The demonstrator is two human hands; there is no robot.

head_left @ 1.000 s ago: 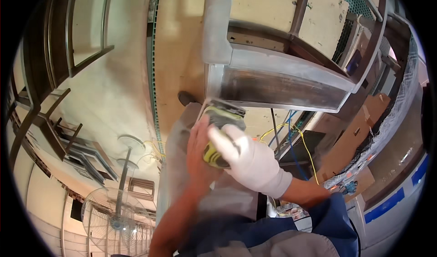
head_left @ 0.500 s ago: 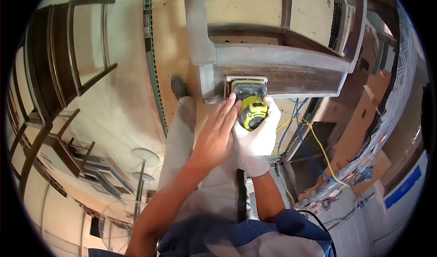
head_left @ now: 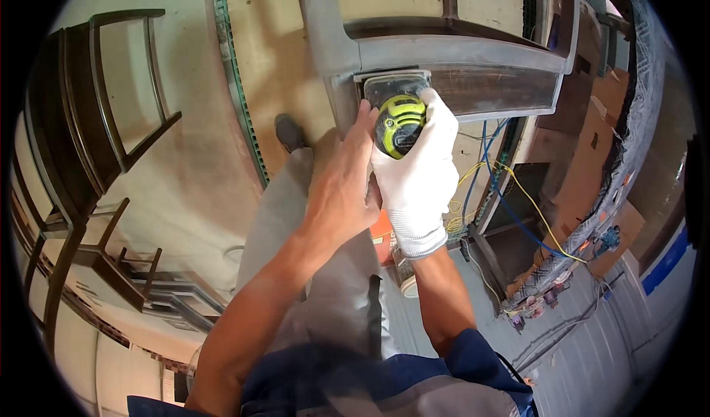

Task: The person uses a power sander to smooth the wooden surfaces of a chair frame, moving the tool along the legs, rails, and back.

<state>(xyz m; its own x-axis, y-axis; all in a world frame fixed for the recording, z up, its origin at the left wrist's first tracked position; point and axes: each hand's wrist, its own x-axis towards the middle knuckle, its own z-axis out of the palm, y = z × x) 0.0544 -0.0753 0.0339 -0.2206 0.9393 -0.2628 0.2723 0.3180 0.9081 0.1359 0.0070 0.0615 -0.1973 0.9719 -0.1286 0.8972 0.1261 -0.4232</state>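
Note:
A lime-green and black square-pad power sander (head_left: 399,125) sits against the lower panel of a wooden furniture frame (head_left: 492,92), near the panel's left end. My right hand (head_left: 420,162), in a white knit glove, wraps around the sander's body from the right and below. Bare, my left hand (head_left: 344,169) lies along the sander's left side. Its fingers are stretched out and close together, with the fingertips touching the tool; the thumb is partly hidden by the glove. The frame has grey, dusty-looking edges and rails around dark brown wood. The sander covers the surface under its pad.
Dark wooden furniture frames (head_left: 92,106) stand on the left. Blue and yellow cords or hoses (head_left: 492,173) hang below the frame and run right. Cardboard (head_left: 588,188) and a plastic-wrapped edge (head_left: 599,232) line the right side. My shoe (head_left: 289,132) shows beside the frame's left end.
The view has shifted, and the frame appears higher in it. Against the panel, the sander has moved up toward the rail and slightly left. Both hands have travelled with it.

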